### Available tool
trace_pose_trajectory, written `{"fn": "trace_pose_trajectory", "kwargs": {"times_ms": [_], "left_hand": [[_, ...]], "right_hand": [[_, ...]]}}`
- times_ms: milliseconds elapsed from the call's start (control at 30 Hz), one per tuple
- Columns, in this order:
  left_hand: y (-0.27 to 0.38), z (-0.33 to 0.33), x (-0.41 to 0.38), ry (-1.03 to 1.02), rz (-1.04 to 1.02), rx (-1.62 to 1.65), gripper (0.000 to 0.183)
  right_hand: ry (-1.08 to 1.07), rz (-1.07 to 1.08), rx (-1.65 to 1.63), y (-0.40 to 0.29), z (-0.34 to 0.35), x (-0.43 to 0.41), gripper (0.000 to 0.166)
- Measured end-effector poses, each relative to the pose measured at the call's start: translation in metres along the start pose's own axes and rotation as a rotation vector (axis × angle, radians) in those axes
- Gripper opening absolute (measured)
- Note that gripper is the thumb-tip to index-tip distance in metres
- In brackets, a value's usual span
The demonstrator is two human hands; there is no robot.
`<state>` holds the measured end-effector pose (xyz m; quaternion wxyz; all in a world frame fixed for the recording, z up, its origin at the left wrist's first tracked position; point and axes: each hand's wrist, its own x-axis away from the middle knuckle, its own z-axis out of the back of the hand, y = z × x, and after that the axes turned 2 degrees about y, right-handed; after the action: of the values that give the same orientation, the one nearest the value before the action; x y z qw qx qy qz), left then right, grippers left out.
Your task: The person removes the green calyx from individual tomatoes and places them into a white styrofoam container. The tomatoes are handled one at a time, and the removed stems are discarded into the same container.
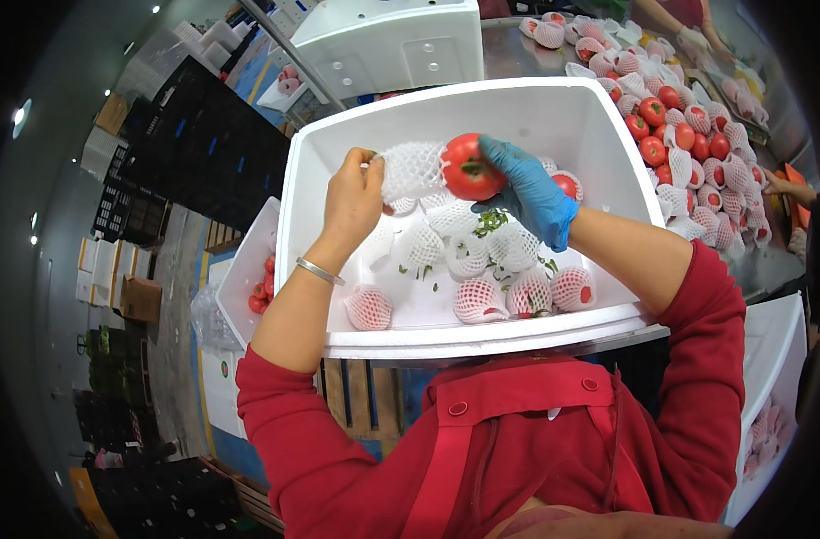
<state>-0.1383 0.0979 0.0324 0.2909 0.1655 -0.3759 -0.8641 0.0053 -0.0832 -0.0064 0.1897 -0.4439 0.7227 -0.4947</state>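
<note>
My right hand (532,191), in a blue glove, grips a red tomato (472,170) with its stem end towards me. The bare left hand (356,192) pinches the far end of a white foam net sleeve (415,170), whose mouth touches the tomato's left side. Both hands are above a white foam box (417,340). Inside it lie several empty-looking foam nets (450,217), several netted tomatoes (480,300) along the near wall, and scattered green leaf bits (492,222). Another netted tomato (369,308) lies at the near left.
A metal table (514,57) at the right bears a heap of netted and bare tomatoes (652,111). Another person's hand (777,184) is at its right edge. More foam boxes stand left (231,303), behind (390,50) and lower right (770,343). A metal pole (292,50) rises behind.
</note>
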Motion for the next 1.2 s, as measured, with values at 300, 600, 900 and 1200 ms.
{"fn": "trace_pose_trajectory", "kwargs": {"times_ms": [300,600,900,1200], "left_hand": [[0.0,-0.018,0.014,-0.318,-0.43,-0.021,0.067],[-0.006,-0.028,0.009,-0.416,-0.268,0.327,0.072],[-0.009,-0.037,0.012,-0.343,-0.301,0.487,0.048],[0.004,-0.036,0.021,-0.305,-0.394,0.294,0.052]], "right_hand": [[-0.084,-0.168,-0.025,0.001,-0.001,-0.002,0.065],[-0.165,-0.176,-0.009,0.007,0.004,-0.006,0.057],[-0.238,-0.27,0.049,0.007,0.003,-0.006,0.067],[-0.186,-0.341,-0.155,0.017,0.0,-0.002,0.064]]}}
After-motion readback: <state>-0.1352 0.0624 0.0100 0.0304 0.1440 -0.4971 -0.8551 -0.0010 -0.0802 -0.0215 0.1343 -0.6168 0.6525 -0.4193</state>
